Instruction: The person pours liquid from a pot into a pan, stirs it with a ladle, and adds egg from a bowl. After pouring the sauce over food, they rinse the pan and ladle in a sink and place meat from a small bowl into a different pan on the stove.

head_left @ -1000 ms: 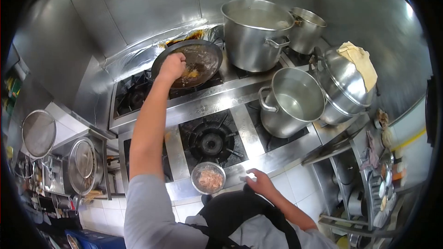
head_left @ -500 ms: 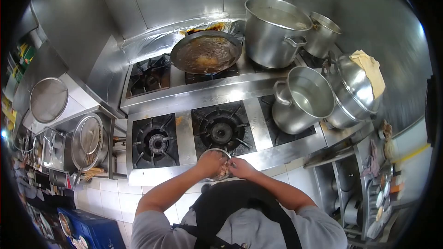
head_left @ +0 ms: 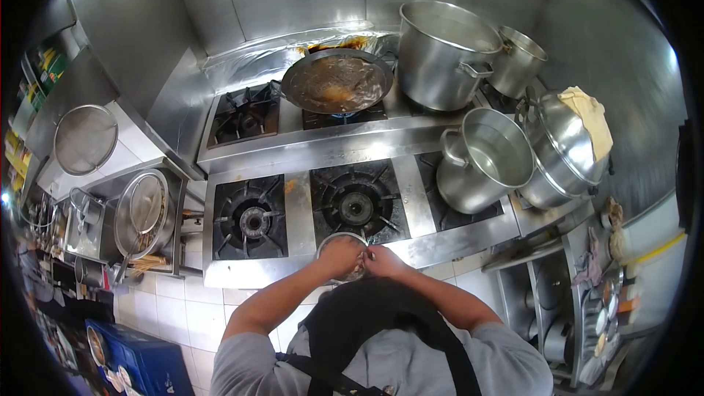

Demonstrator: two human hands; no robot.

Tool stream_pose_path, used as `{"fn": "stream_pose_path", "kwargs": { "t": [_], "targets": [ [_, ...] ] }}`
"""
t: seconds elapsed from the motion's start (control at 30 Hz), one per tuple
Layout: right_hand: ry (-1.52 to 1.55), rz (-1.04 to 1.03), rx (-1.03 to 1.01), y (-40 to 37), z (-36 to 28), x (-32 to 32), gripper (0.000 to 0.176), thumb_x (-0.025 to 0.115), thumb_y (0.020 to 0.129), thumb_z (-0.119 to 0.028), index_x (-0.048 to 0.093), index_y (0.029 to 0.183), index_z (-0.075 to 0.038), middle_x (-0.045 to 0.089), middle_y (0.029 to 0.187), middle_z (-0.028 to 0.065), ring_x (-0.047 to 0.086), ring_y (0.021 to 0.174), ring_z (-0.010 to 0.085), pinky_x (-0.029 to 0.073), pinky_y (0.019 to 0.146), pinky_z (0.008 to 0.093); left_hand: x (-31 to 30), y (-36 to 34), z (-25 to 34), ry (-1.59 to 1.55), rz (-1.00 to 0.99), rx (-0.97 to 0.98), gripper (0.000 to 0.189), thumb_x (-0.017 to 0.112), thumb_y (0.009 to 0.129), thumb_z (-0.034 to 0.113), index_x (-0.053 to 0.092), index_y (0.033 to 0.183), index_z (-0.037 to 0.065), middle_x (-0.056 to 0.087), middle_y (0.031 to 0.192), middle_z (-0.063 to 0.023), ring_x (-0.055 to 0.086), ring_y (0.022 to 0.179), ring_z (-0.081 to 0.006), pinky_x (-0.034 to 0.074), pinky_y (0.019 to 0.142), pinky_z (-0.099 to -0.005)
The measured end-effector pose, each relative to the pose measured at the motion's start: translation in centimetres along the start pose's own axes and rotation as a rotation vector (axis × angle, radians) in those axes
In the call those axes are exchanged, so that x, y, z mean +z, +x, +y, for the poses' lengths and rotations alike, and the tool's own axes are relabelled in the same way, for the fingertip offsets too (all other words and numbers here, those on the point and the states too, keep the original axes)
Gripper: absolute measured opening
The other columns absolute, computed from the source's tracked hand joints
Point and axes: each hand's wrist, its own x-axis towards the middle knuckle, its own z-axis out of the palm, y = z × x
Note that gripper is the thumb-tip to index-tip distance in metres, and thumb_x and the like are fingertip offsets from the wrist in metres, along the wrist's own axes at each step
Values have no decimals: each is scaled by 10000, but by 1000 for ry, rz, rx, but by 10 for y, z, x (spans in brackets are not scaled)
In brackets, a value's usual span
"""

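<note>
A round metal bowl [head_left: 357, 276] is at the stove's front edge, close to my apron, with pieces of food inside that are too small to name. My left hand [head_left: 342, 255] reaches over its left side, fingers curled down into it. At the right rim is my right hand [head_left: 383, 259], its fingertips pinched together close to my left hand. What the fingers hold is too small to make out. Just beyond the bowl lies the middle front burner [head_left: 355, 207], with nothing on its grate.
A wok [head_left: 337, 84] of bubbling brown liquid stands on a lit back burner. Right of it are a tall stockpot [head_left: 446, 59], an open pot of liquid [head_left: 488, 161] and a lidded pot [head_left: 561, 147] with a cloth. Strainers [head_left: 86, 139] and a blue crate [head_left: 139, 359] are left.
The view has shifted slightly. My left hand has turned and moved nearer to my right hand over the bowl, covering more of the food.
</note>
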Motion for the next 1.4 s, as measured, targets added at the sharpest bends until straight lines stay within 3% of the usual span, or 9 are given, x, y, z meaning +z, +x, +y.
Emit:
{"fn": "stream_pose_path", "kwargs": {
  "t": [0.27, 0.5, 0.67, 0.73, 0.83, 0.93, 1.1, 1.2, 1.4],
  "targets": [
    [14, 132, -247, 6, -28, -12, 383, 639, 827, -299, 628, 1081, -12, 660, 963, 261, 636, 953, 421, 491, 841, 478, -57, -1, 1, -579, 28, -324, 168, 651, 860, 194, 563, 949, 82, 636, 957, -188, 643, 900, -351, 505, 764, -391],
    [-265, 81, -277, 24, -39, -19, 326, 632, 818, -348, 701, 979, -73, 681, 836, 208, 652, 872, 404, 483, 846, 488, -60, -10, -8, -1176, 341, -381, 150, 666, 894, 68, 567, 1002, 40, 648, 875, -36, 617, 820, -118, 500, 756, -279],
    [-410, 28, -332, 27, -28, -11, 313, 619, 814, -289, 678, 950, -13, 675, 819, 231, 662, 845, 399, 484, 823, 509, -90, -18, 0, -1347, 365, -394, 191, 627, 925, 34, 548, 1099, 34, 666, 1036, -66, 625, 942, -127, 504, 825, -277],
    [-178, 258, -451, 14, -48, -16, 293, 640, 829, -286, 693, 958, -29, 681, 835, 208, 669, 816, 374, 525, 748, 461, -106, -18, 6, -1388, 407, -396, 212, 624, 929, 34, 548, 1127, 30, 668, 1049, -74, 623, 959, -127, 500, 837, -276],
    [312, 30, -300, -1, -90, -37, 286, 611, 864, -255, 666, 1022, -24, 679, 866, 210, 669, 818, 363, 528, 736, 421, -107, -19, 4, -1422, 377, -350, 237, 619, 932, 52, 547, 1156, 18, 670, 1081, -85, 621, 982, -128, 499, 850, -279],
    [295, -45, -161, 2, -88, -46, 295, 597, 884, -266, 642, 1079, -49, 673, 892, 214, 665, 826, 364, 523, 728, 403, -84, -17, -7, -1244, 311, -441, 229, 595, 946, 103, 547, 1151, 13, 669, 1044, -71, 623, 982, -134, 498, 865, -283],
    [-51, 281, -401, -11, -109, -53, 233, 597, 877, -226, 599, 976, -15, 647, 793, 223, 632, 767, 427, 496, 682, 469, -52, -13, -2, -1570, 251, -775, 207, 503, 956, 111, 544, 1135, 16, 646, 975, -135, 673, 814, -228, 567, 716, -331],
    [-118, 381, -443, -9, -113, -48, 210, 611, 872, -233, 587, 919, -30, 636, 764, 217, 619, 748, 431, 481, 686, 504, -48, -10, 10, -1908, 303, -738, 206, 471, 949, 72, 538, 1131, 2, 640, 995, -178, 674, 733, -258, 576, 621, -347],
    [-95, 291, -451, 1, -99, -40, 201, 623, 866, -235, 570, 898, -44, 636, 770, 225, 629, 774, 422, 484, 720, 494, -25, -11, -9, -2247, 131, -509, 253, 445, 947, 129, 544, 1146, 8, 632, 1084, -135, 627, 986, -261, 512, 851, -437]
  ]
}}
